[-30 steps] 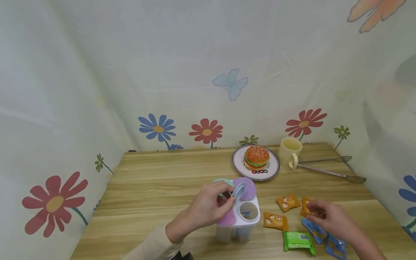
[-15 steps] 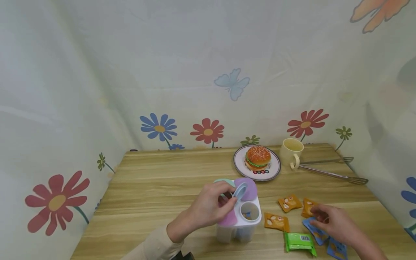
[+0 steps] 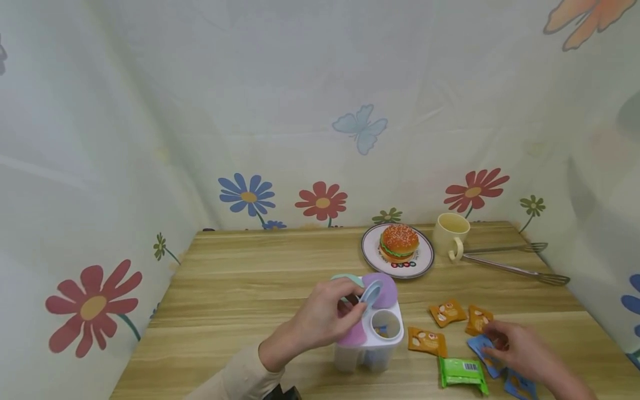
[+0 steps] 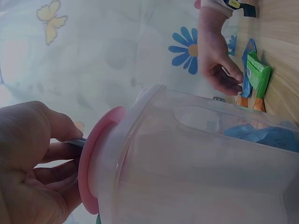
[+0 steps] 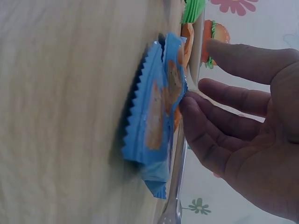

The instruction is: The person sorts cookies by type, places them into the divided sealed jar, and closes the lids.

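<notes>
My left hand [image 3: 325, 314] pinches a light blue round lid [image 3: 371, 293], tilted up above a clear container [image 3: 362, 358] with a white top. Purple, pink and green lids cover its other openings. The uncovered round opening [image 3: 387, 325] shows wrappers inside, and blue wrappers [image 4: 261, 135] show through the wall in the left wrist view. My right hand [image 3: 520, 349] is over the blue snack packets [image 5: 156, 112], its fingers loosely bent and the thumb apart. Its fingertips are close to the packets; whether they touch is unclear. The packets lie on the table.
Orange snack packets [image 3: 426, 340] and a green packet [image 3: 462, 372] lie between the container and my right hand. Behind stand a plate [image 3: 370, 256] with a toy hamburger [image 3: 399, 243] and a yellow mug [image 3: 451, 233]. Two metal whisks [image 3: 505, 266] lie at the right.
My right hand has moved slightly toward me, away from the orange packet and over the blue packets. The left hand keeps hold of the lid. The head view has shifted a little.
</notes>
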A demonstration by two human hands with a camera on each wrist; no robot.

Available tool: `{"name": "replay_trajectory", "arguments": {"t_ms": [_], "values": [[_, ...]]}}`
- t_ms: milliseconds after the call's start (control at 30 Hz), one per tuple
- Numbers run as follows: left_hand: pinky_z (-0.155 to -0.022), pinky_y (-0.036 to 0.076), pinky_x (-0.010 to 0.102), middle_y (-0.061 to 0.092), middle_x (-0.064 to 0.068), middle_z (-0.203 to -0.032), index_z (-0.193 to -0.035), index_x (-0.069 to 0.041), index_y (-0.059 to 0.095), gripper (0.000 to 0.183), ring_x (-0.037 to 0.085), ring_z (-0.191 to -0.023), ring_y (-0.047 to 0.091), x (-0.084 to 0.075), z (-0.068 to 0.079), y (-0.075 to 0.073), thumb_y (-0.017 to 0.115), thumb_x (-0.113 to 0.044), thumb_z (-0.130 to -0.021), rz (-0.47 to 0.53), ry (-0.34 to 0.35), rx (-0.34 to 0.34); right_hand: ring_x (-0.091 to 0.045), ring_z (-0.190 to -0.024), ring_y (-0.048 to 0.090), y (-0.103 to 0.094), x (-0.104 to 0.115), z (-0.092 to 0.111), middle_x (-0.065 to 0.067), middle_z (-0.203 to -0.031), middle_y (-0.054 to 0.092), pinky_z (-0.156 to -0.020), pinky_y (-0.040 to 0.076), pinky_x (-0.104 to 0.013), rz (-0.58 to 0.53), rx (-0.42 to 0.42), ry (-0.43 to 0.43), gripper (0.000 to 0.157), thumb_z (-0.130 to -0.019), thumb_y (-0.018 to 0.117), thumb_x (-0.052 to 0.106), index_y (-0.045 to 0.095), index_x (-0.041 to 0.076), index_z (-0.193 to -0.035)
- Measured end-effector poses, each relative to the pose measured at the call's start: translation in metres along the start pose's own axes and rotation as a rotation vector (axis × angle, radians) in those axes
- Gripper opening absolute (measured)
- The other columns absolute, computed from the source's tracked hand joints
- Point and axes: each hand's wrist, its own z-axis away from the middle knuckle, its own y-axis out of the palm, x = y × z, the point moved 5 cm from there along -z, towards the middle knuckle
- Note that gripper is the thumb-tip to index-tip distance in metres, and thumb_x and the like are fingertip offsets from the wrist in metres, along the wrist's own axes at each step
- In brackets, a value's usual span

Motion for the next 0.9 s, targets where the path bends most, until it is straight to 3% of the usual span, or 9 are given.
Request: {"name": "replay_trajectory", "arguments": {"t_ms": [267, 800, 900], "values": [[-0.062, 0.053, 0.011, 0.067, 0.001, -0.090, -0.094, -0.007, 0.067, 0.007, 0.001, -0.076, 0.061, 0.000, 0.002, 0.002, 0.069, -0.009, -0.087, -0.002, -0.024, 0.009, -0.014, -0.080, 0.061, 0.011, -0.007, -0.001, 0.002, -0.088, 0.065, -0.067, 0.054, -0.034, -0.032, 0.107, 0.084, 0.044, -0.076, 0.082, 0.029, 0.066, 0.003, -0.108], [-0.061, 0.053, 0.010, 0.067, 0.002, -0.089, -0.094, -0.007, 0.067, 0.008, 0.001, -0.075, 0.061, 0.001, 0.001, 0.002, 0.070, -0.008, -0.087, -0.006, -0.012, 0.001, -0.008, -0.071, 0.049, 0.009, -0.002, 0.000, 0.003, -0.081, 0.056, -0.058, 0.042, -0.022, -0.009, 0.020, 0.019, 0.053, -0.073, 0.084, 0.023, 0.062, 0.003, -0.116], [-0.061, 0.053, 0.010, 0.067, 0.002, -0.089, -0.094, -0.007, 0.067, 0.007, 0.001, -0.075, 0.061, 0.000, 0.001, 0.001, 0.070, -0.009, -0.087, -0.007, -0.012, 0.001, -0.007, -0.069, 0.046, 0.008, -0.002, 0.001, 0.004, -0.079, 0.055, -0.057, 0.040, -0.021, -0.007, 0.011, 0.022, 0.048, -0.074, 0.083, 0.022, 0.064, 0.002, -0.113]]}}
